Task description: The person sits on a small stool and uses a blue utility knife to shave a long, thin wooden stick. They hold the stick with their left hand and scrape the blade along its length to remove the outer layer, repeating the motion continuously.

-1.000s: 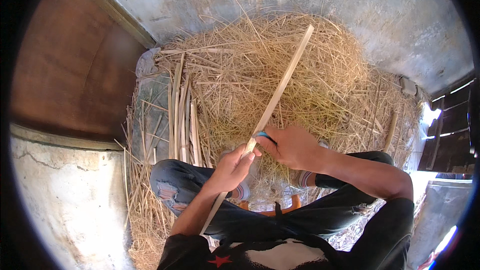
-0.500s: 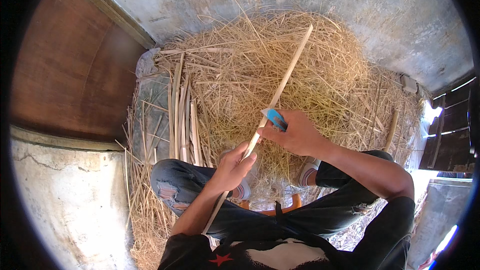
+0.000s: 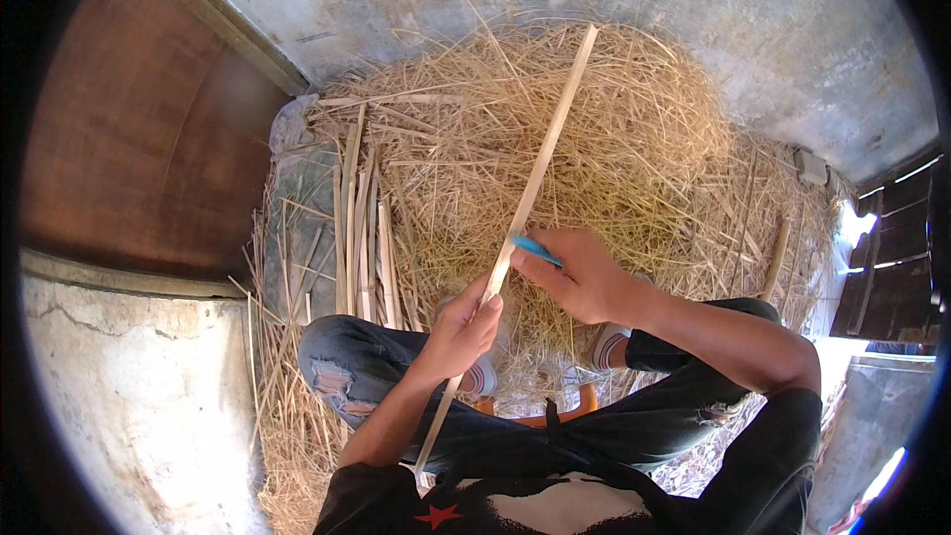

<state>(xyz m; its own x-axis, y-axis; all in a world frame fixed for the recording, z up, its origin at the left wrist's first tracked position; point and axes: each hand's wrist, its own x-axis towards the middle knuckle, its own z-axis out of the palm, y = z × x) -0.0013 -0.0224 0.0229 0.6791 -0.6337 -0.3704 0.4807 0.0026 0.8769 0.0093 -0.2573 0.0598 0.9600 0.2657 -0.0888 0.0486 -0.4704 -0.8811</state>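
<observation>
Above a heap of straw shavings [image 3: 634,149], long pale wooden strip [image 3: 540,173] slanting away from the lap, left hand [image 3: 464,322] closed around its lower part, right hand [image 3: 580,272] curled shut on a blue-handled tool [image 3: 535,250] touching the strip, cut strips [image 3: 362,228] lying left.

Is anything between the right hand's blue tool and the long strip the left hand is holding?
Nothing visible. The right hand has the blue-handled tool right against the wooden strip, just above the left hand gripping it. The straw pile lies underneath, not between.
</observation>
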